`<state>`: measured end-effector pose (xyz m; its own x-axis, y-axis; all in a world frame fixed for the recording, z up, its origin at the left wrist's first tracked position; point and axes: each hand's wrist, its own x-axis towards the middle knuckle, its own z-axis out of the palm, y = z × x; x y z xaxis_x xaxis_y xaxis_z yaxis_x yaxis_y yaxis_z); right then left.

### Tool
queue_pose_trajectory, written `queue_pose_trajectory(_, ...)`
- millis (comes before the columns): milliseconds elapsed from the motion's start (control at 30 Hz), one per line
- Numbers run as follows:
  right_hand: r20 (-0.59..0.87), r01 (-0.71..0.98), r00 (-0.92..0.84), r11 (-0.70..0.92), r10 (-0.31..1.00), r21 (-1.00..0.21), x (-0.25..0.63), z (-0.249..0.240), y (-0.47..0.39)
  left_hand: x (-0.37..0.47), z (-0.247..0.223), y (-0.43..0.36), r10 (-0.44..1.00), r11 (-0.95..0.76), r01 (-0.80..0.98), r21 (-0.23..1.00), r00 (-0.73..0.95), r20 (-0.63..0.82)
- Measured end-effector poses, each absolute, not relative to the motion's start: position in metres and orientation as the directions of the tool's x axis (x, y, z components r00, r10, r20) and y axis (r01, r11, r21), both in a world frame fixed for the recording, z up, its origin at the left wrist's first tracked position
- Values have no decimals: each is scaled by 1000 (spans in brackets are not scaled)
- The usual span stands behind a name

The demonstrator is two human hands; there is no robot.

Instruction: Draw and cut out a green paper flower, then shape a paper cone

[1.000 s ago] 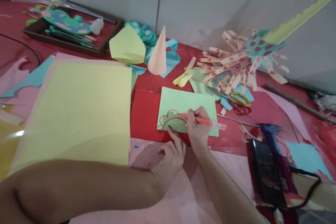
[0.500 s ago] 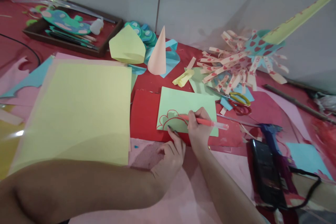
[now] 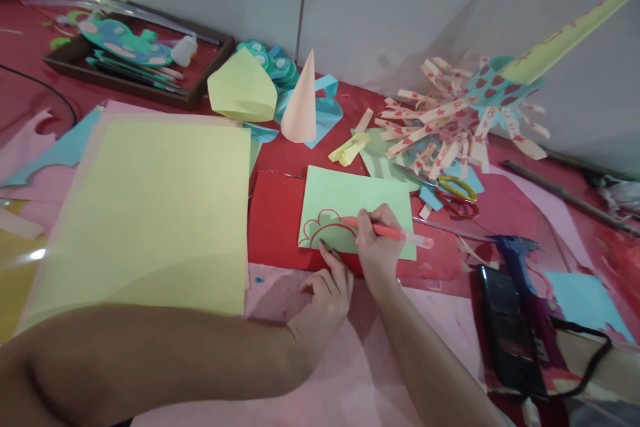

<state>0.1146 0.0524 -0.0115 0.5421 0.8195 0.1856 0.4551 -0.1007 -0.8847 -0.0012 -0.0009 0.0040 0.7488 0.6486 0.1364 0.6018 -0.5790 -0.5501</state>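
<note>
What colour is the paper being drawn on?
The paper is light green, best seen in the head view.

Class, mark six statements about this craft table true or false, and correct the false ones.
1. The right hand holds a red pen. True.
2. The left hand's fingertips rest on the light green paper. True.
3. The scissors are in the left hand. False: they lie beyond the right hand.
4. The peach cone stands upright. True.
5. The glue gun lies in the tray. False: it lies right of the green paper.
6. The green paper is blank. False: it bears curved red lines.
</note>
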Motion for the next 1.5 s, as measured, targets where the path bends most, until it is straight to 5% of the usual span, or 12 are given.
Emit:
queue_pose_trajectory(267,210,375,623,-51,753,-926,121,-8,56,0,1,-2,664,-594,660,-460,725,185)
queue_pose_trajectory(433,297,462,631,-40,717,-886,143,0,45,1,-2,-2,655,-590,654,-473,731,195)
queue_pose_trajectory(567,283,689,499,-177,819,-703,154,-9,15,0,-3,-3,642,-581,636,-508,742,193)
queue_pose_trajectory(733,298,816,331,-113,895,-566,156,-31,-11,-2,-2,-2,587,-574,546,-610,794,159)
queue_pose_trajectory(1233,128,840,-84,139,988,-525,203,-23,26,0,-19,-2,577,-694,655,-301,755,312)
queue_pose_trajectory(1500,105,703,-277,276,955,-656,211,-7,59,0,-24,-3,530,-688,608,-397,794,297)
